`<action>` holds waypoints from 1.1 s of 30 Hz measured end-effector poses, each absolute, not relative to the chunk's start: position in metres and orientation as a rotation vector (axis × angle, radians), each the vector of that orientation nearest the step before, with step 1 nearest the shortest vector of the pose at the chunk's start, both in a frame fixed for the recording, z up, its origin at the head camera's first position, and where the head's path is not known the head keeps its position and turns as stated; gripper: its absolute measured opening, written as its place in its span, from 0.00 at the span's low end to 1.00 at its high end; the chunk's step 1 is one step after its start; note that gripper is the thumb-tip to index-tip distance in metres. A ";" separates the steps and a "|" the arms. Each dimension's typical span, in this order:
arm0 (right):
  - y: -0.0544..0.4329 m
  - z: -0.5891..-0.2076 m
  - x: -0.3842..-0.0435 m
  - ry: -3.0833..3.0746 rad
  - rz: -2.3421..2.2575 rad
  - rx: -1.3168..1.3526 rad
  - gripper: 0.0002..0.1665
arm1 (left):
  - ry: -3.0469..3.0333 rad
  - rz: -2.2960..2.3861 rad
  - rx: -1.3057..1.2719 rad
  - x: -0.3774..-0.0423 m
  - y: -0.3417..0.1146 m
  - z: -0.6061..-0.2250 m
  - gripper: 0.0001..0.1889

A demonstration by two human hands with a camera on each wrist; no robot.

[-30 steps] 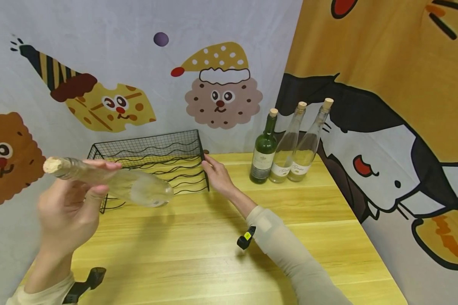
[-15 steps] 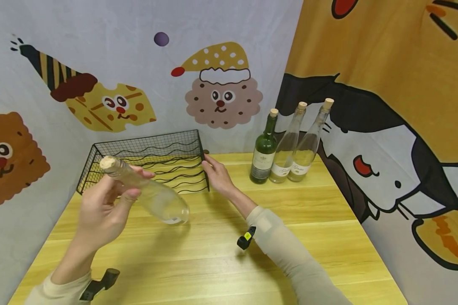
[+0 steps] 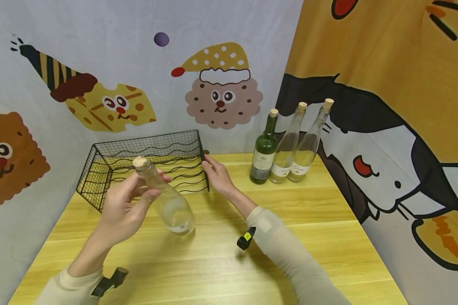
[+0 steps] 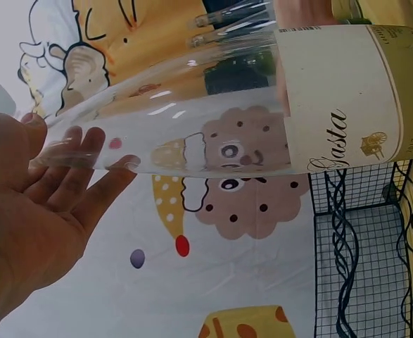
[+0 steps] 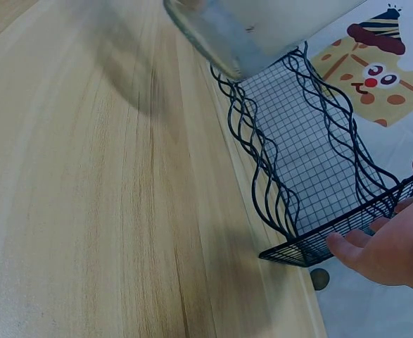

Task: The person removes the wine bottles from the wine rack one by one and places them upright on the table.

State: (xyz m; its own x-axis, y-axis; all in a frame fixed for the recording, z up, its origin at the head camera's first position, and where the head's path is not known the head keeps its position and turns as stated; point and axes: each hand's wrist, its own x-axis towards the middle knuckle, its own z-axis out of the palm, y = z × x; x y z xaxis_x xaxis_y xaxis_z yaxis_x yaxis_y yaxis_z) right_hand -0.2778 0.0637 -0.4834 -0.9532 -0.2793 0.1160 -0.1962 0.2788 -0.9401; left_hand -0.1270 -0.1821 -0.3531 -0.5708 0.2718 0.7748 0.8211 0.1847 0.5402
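My left hand holds a clear glass wine bottle by its neck, thumb on the near side. The bottle leans, cork end up and toward the left, its base over the table in front of the wire rack. A cream label reading "Gasta" shows in the left wrist view. My right hand touches the right end panel of the black wire wine rack, with fairly straight fingers against the mesh. The rack has wavy wire rails and stands by the back wall.
A green wine bottle and two clear corked bottles stand upright together at the back right. The wooden table meets a cartoon-printed cloth behind and at the right. A small round dark object lies beside the rack's end.
My left hand has moved right with the bottle, which has swung from nearly lying flat to more upright. The right hand and the rack have stayed in place.
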 end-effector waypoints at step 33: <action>0.064 -0.485 -0.279 2.453 -1.810 -0.473 0.37 | -2.154 -1.331 -0.951 -0.132 -0.176 -0.365 0.19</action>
